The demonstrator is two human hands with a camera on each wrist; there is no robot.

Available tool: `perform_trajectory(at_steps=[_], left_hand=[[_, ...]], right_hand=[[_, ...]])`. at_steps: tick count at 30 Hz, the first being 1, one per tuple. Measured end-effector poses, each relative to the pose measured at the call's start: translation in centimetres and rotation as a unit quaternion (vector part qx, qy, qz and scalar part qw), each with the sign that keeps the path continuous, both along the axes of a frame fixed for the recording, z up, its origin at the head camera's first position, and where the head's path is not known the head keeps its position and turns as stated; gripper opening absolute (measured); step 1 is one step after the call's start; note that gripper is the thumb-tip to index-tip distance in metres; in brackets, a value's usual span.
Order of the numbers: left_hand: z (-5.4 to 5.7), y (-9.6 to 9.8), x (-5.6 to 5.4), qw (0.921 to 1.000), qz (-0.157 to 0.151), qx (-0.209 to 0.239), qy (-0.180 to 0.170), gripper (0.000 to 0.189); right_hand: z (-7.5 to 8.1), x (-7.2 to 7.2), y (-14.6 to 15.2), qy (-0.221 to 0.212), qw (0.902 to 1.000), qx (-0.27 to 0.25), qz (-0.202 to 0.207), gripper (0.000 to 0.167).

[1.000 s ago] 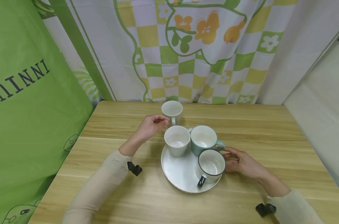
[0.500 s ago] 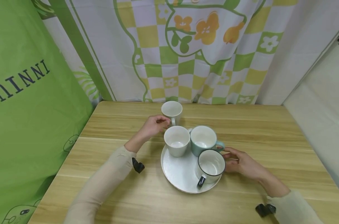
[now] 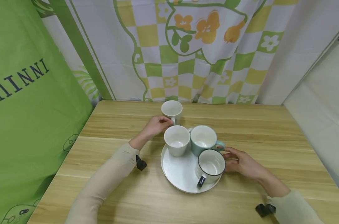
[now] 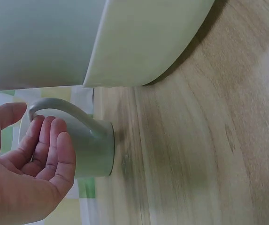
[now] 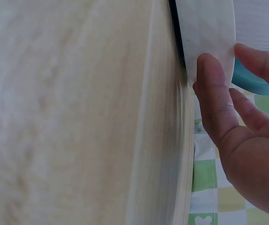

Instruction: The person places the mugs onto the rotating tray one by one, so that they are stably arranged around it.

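In the head view, a white cup (image 3: 171,109) stands behind a round white tray (image 3: 175,174). My left hand (image 3: 157,125) has its fingertips right at that cup's handle. In the left wrist view, bent fingers (image 4: 61,161) lie just below the handle (image 4: 64,107), the thumb apart on its other side. On the tray are a white cup (image 3: 175,148), a teal mug (image 3: 197,149) with a white inside, and a black-rimmed white mug (image 3: 211,165) with a black handle. My right hand (image 3: 240,163) touches the tray's right side with nearly straight fingers (image 5: 214,77).
The wooden table (image 3: 124,193) extends around the tray. A checked curtain (image 3: 169,65) hangs along its back edge. Green fabric (image 3: 38,124) borders the left side and a pale wall (image 3: 323,90) the right. The front cup and teal mug stand close together.
My left hand has moved slightly right, bringing its fingertips to the rear cup's handle. The right hand, the tray and the cups have stayed in place.
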State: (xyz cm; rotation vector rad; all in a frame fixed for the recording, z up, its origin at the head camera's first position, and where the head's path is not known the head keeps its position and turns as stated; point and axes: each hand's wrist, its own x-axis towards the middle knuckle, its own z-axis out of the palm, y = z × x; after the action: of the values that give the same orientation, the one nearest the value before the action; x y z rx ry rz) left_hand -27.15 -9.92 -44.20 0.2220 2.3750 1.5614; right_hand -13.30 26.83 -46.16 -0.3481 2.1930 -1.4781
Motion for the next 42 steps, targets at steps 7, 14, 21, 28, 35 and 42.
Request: perform_trajectory(at_steps=[7,14,21,28,35,42], left_hand=[[-0.1,0.1,-0.1,0.9998,-0.005,-0.014,0.011,0.029],[-0.1,0.3,0.0,0.9998,-0.005,-0.016,0.01,0.029],[0.1,0.2,0.1,0.9999,-0.006,0.008,0.001,0.027],[-0.1,-1.0,-0.2,0.9979,0.004,0.056,-0.033,0.027],[0.0,-2.2,-0.4,0.9981,0.019,0.047,-0.034,0.029],[0.0,-2.9,-0.6,0.9975,0.038,0.046,-0.037,0.029]], right_hand=[[0.0,0.0,0.0,0.001,1.0,-0.006,-0.002,0.079],[-0.3,0.1,0.0,0.006,0.9999,-0.011,0.0,0.078],[-0.3,0.1,0.0,0.018,0.9998,-0.007,0.008,0.076],[-0.2,0.0,0.1,0.011,0.9999,0.002,0.003,0.08],[-0.1,0.0,0.1,0.012,0.9999,0.003,0.001,0.079],[-0.1,0.0,0.1,0.012,0.9999,-0.006,0.006,0.079]])
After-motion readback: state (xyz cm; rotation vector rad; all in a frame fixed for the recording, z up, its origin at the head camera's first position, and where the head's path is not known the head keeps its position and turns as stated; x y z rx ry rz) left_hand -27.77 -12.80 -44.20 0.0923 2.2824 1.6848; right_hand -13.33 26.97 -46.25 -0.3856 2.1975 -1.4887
